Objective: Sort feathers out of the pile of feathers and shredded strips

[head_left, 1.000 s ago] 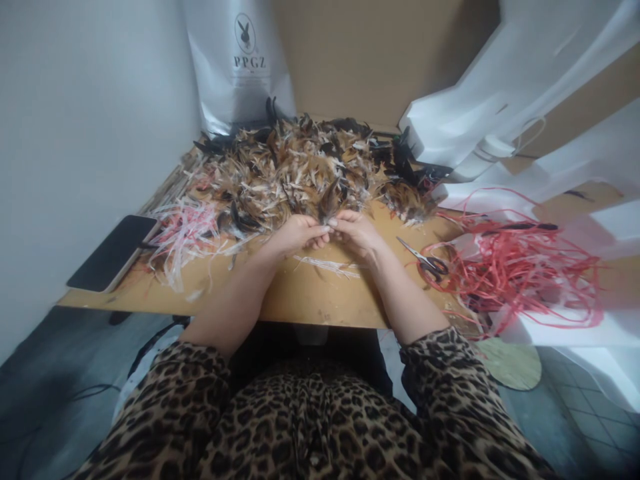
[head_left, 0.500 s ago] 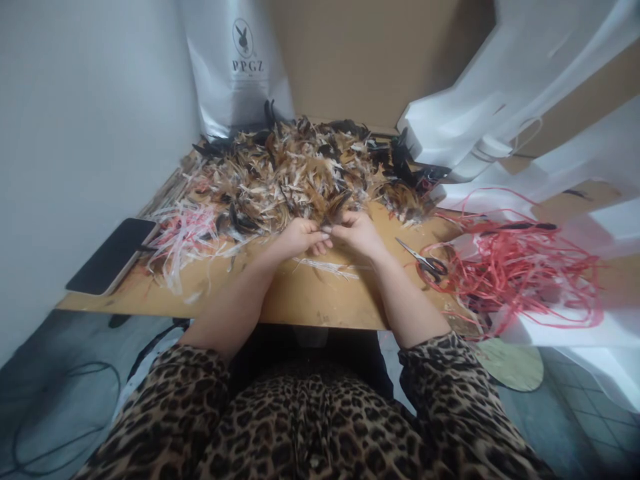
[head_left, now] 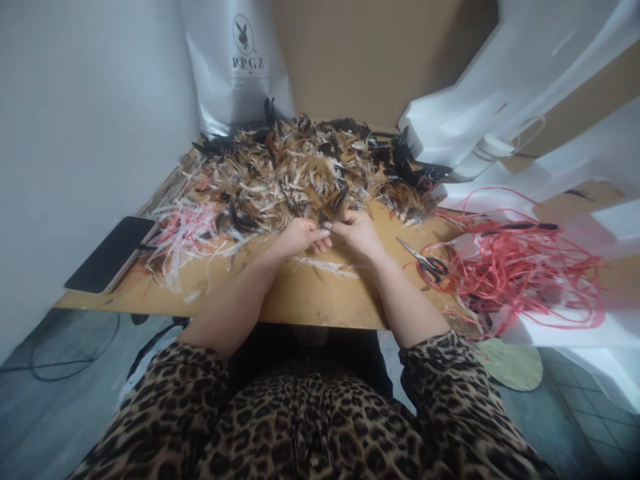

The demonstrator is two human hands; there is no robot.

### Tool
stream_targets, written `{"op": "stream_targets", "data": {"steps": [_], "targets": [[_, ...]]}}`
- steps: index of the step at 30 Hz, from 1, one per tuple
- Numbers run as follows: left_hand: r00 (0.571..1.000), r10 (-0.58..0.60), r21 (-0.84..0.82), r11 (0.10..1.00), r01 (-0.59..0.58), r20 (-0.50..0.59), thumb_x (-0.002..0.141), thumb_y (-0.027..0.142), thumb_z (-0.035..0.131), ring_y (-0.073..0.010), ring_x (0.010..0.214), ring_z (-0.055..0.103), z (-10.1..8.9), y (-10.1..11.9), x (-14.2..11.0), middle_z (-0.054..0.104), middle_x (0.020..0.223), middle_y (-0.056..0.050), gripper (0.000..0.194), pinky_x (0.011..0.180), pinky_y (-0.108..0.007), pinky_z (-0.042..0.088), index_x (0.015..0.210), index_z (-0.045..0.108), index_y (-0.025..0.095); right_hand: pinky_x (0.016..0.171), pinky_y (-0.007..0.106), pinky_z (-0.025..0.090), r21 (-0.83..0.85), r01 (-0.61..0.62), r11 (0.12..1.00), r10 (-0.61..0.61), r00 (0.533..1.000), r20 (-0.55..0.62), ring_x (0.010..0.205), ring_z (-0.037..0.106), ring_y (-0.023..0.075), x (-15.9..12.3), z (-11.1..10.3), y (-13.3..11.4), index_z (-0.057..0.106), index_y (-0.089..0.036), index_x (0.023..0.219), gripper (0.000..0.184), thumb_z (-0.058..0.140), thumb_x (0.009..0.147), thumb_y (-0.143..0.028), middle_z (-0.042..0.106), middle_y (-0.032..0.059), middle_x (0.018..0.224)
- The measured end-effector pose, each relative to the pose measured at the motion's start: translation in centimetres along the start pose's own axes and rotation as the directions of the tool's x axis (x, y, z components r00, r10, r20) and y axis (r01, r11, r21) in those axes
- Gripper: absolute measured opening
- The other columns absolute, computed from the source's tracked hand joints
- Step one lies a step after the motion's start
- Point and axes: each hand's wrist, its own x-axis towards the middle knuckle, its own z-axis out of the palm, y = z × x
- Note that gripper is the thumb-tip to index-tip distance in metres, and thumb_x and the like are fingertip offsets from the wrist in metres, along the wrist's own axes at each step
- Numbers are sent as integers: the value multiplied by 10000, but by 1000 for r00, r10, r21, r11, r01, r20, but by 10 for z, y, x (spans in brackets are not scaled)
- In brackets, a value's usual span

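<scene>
My left hand (head_left: pixel 303 235) and my right hand (head_left: pixel 357 231) meet over the near edge of a big heap of feathers (head_left: pixel 295 173). Both are closed, thumbs and fingertips pinched together almost tip to tip. A small bunch of brown and black feathers (head_left: pixel 336 205) rises from between them, its lower ends hidden by my fingers. Below my hands, thin white strands (head_left: pixel 327 268) lie on the wooden tabletop (head_left: pixel 310 303).
Scissors with black handles (head_left: pixel 431 265) lie right of my right hand, beside tangled red plastic strips (head_left: pixel 525 267). At the left are a phone (head_left: pixel 111 255) and pink and white strips (head_left: pixel 185 233). A white printed bag (head_left: pixel 240 80) stands behind the heap.
The feather bunch between my fingers has shifted slightly, and its dark tip stands a little higher. Both hands keep nearly the same place and pinch.
</scene>
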Motion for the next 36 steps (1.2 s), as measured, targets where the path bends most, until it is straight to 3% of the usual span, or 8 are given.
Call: {"op": "stream_targets", "data": {"steps": [5, 8, 13, 18, 23, 27, 31, 36], "targets": [[999, 11, -7, 1000, -11, -44, 748, 303, 736, -85, 440, 572, -6, 2, 1, 645, 523, -59, 257, 458, -185, 446, 626, 680, 83, 591, 258, 422, 177, -34, 984, 39, 999, -27, 561, 515, 103, 3, 4, 4, 686, -173, 691, 326, 818, 576, -447, 635, -11, 612], [969, 76, -126, 986, -108, -233, 762, 306, 729, -56, 451, 562, -17, 6, 4, 687, 614, -61, 233, 461, -161, 430, 710, 689, 83, 627, 269, 442, 204, -64, 977, 82, 993, -80, 595, 538, 107, 6, 1, 10, 712, -190, 843, 366, 807, 586, -433, 681, -3, 711], [869, 79, -296, 922, -250, -488, 777, 293, 727, -29, 475, 564, -32, 14, 7, 696, 676, -50, 222, 472, -130, 416, 781, 663, 80, 659, 283, 434, -190, -15, 982, -7, 993, -114, 632, 550, 132, 11, -3, 26, 704, -164, 738, 192, 713, 676, -345, 671, 18, 693], [866, 75, -311, 915, -257, -494, 762, 289, 741, -33, 475, 570, -30, 13, 7, 693, 666, -44, 224, 471, -133, 423, 786, 664, 80, 764, 301, 439, -625, 159, 764, -160, 986, 56, 760, 584, 170, 10, 11, 27, 713, -167, 737, 138, 622, 763, -266, 681, 54, 775], [875, 111, -298, 914, -276, -471, 759, 308, 743, -31, 480, 570, -27, 8, 8, 699, 677, -47, 238, 467, -129, 424, 784, 669, 83, 738, 314, 444, -850, 144, 506, -68, 990, 127, 857, 621, 226, 4, 33, 17, 732, -182, 868, 230, 578, 816, -345, 697, 100, 929], [874, 104, -289, 919, -267, -474, 769, 306, 734, -31, 485, 571, -27, 9, 8, 705, 691, -46, 229, 468, -131, 422, 799, 671, 87, 706, 325, 443, -939, 136, 316, -5, 990, 142, 854, 652, 254, 3, 38, 13, 730, -160, 886, 273, 472, 853, -243, 712, 152, 973], [858, 108, -316, 901, -298, -502, 769, 304, 737, -34, 492, 577, -28, 11, 7, 703, 689, -44, 231, 468, -134, 419, 809, 672, 86, 684, 342, 443, -963, 103, 251, 83, 988, 128, 814, 668, 285, 3, 26, 11, 738, -135, 836, 259, 486, 818, -191, 725, 197, 897], [825, 100, -359, 867, -346, -556, 771, 299, 736, -24, 499, 577, -32, 13, 7, 702, 684, -28, 214, 464, -110, 414, 811, 666, 101, 675, 316, 436, -956, 100, 277, 163, 975, 149, 784, 664, 256, 0, 6, 2, 737, -138, 782, 220, 524, 789, -190, 731, 180, 847]]}}
